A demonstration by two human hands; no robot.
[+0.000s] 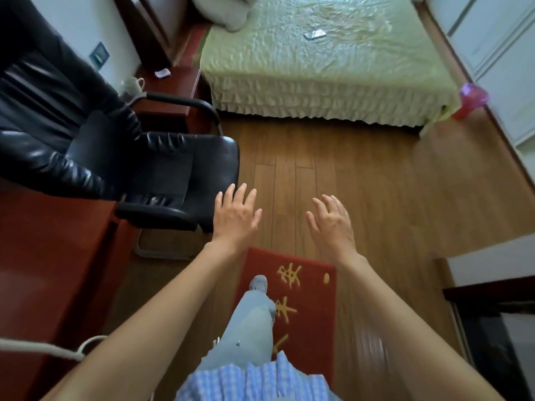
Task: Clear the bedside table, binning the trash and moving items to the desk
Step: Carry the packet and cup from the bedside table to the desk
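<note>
The dark red bedside table [176, 82] stands at the upper left, between the wall and the bed. On it lie a crumpled white paper [162, 73] and a white mug [131, 85]. The reddish desk [43, 244] fills the lower left. A pink bin [470, 101] sits on the floor at the bed's far right corner. My left hand [236, 218] and my right hand [333, 224] are stretched out over the wooden floor, fingers spread, holding nothing, well short of the bedside table.
A black leather chair [130, 157] stands between the desk and the bedside table. The bed [318, 68] with a green cover carries a small white item [315, 34]. A red rug [289, 299] lies underfoot. White cupboards [498, 47] line the right wall.
</note>
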